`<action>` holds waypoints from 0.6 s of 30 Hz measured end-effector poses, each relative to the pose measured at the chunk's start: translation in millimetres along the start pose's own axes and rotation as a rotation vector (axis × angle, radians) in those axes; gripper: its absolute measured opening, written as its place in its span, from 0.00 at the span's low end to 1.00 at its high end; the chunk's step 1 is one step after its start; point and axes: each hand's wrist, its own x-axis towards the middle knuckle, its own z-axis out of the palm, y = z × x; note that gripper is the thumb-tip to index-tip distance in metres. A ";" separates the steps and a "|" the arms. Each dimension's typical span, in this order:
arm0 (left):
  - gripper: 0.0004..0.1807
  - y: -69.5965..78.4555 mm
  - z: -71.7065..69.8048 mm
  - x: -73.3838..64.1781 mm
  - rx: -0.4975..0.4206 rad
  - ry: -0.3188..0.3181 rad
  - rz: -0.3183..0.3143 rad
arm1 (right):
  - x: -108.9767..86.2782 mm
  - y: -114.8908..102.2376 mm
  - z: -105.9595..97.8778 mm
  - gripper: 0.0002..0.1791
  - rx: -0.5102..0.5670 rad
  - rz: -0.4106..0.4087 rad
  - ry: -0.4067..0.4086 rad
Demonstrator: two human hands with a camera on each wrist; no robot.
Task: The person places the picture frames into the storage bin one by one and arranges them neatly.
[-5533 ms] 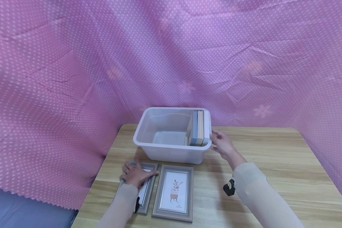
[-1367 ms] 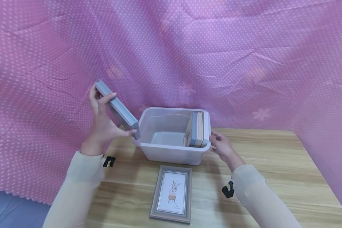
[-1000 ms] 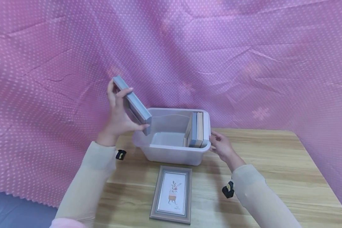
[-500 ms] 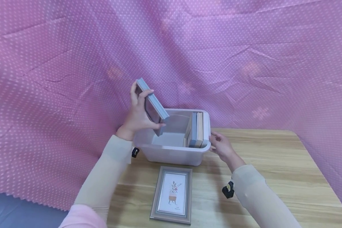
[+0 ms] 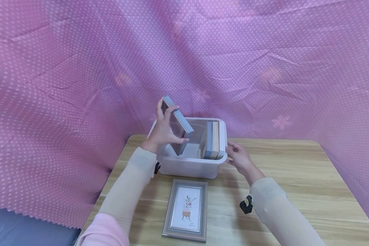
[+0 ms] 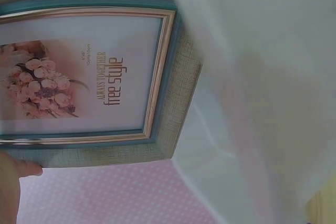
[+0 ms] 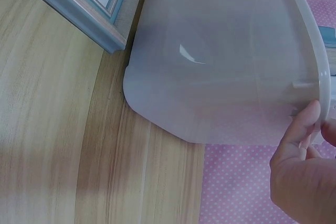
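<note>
My left hand (image 5: 164, 129) grips a picture frame (image 5: 180, 120) by its edges, tilted, its lower end inside the white plastic bin (image 5: 189, 168). In the left wrist view this picture frame (image 6: 168, 98) has a woven-look beige border with teal and gold inner lines, round a flower print lettered "free style". My right hand (image 5: 240, 158) holds the bin's right rim, fingers and thumb about the lip, as the right wrist view of the hand (image 7: 307, 174) shows. Inside the bin at the right, several frames (image 5: 209, 140) stand on edge side by side.
Another picture frame (image 5: 186, 209), with a potted-plant print, lies face up on the wooden table (image 5: 289, 171) in front of the bin. Pink dotted cloth (image 5: 233, 68) hangs close behind the table and along its left side.
The left hand has picked up the left picture frame from the table, carried it right over the bin and lowered its end inside. The right hand stays at the rim.
</note>
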 end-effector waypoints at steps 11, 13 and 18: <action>0.62 -3.7 26.2 -6.3 -0.011 -0.138 -0.109 | 5.6 0.5 -1.8 0.27 0.003 0.002 0.006; 0.62 -4.7 30.7 -7.2 -0.010 -0.148 -0.118 | 6.3 0.4 -2.1 0.27 -0.004 0.001 0.006; 0.62 -10.3 42.7 -9.2 -0.002 -0.184 -0.124 | 8.3 0.5 -2.0 0.26 -0.005 -0.006 0.006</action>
